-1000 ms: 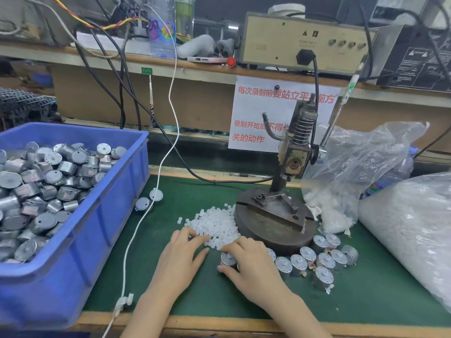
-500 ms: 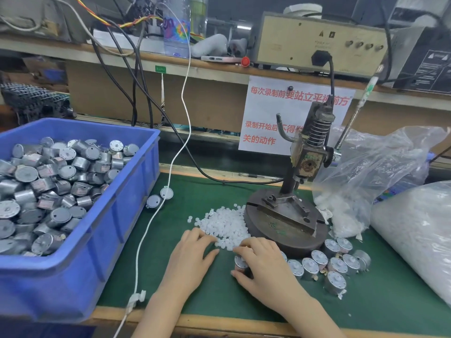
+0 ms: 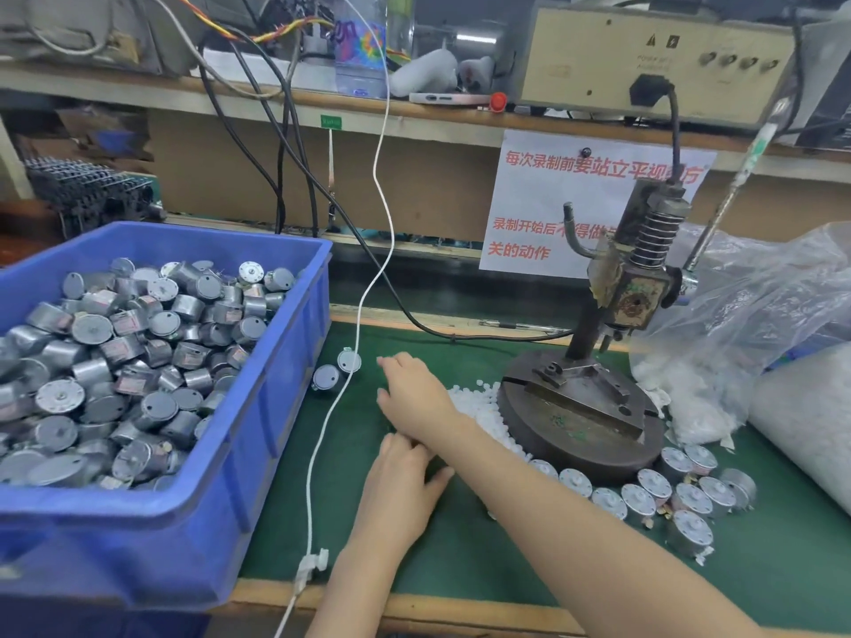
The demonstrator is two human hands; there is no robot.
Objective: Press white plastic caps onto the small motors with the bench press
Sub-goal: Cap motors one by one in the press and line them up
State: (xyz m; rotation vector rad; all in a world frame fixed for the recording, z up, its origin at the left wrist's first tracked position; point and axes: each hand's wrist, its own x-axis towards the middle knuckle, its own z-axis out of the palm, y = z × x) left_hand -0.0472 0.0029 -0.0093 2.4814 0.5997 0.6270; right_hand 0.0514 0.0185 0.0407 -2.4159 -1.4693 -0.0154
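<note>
Right hand (image 3: pixel 416 393) stretches leftward, forearm crossing over the flat left hand (image 3: pixel 400 495), both hands' fingers loosely straight.

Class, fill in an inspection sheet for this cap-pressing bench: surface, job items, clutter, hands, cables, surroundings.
Surface: green mat with a wooden front edge.
Job's things: bench press; white caps piled left of its base; motors heaped in the blue bin; row of motors in front of the base.
Clutter: two loose motors beside the bin; plastic bags at right.
Hands: right hand reaches across above the left hand, which lies flat on the mat; neither visibly holds anything.
Cables: white cable crosses the mat; black cable runs toward the press.
Surroundings: beige control box; paper notice behind the press.
</note>
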